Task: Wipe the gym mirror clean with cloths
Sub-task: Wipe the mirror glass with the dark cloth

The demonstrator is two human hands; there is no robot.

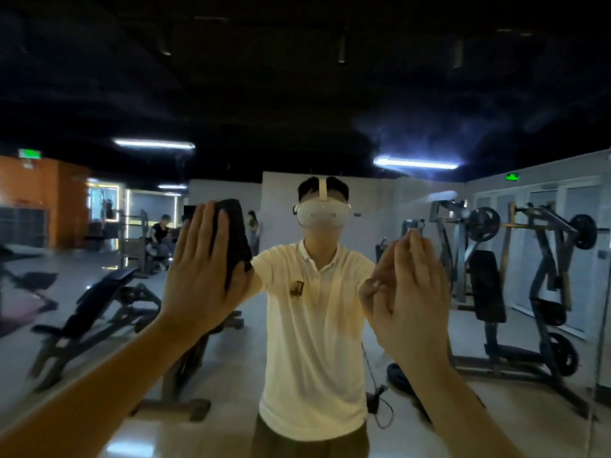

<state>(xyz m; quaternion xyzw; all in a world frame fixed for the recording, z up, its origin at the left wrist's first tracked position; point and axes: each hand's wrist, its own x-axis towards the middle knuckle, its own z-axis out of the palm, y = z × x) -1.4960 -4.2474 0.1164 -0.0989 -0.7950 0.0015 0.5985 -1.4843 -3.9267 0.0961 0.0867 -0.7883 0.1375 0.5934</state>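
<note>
The gym mirror [297, 94] fills the view and reflects a person in a white shirt. My left hand [201, 272] is raised flat against the glass at centre left, pressing a dark cloth [236, 233] that sticks out past the fingertips and thumb side. At centre right, my right hand [416, 299] lies flat on the mirror with fingers straight and together, meeting its own reflection; no cloth shows under it. Hazy whitish smears [429, 137] mark the glass at upper right, with a pale streak [441, 196] below them.
Everything else is reflection: an incline bench [99, 302] at left, a plate-loaded weight machine [529, 276] at right, people far back left. A vertical mirror seam [599, 325] runs near the right edge.
</note>
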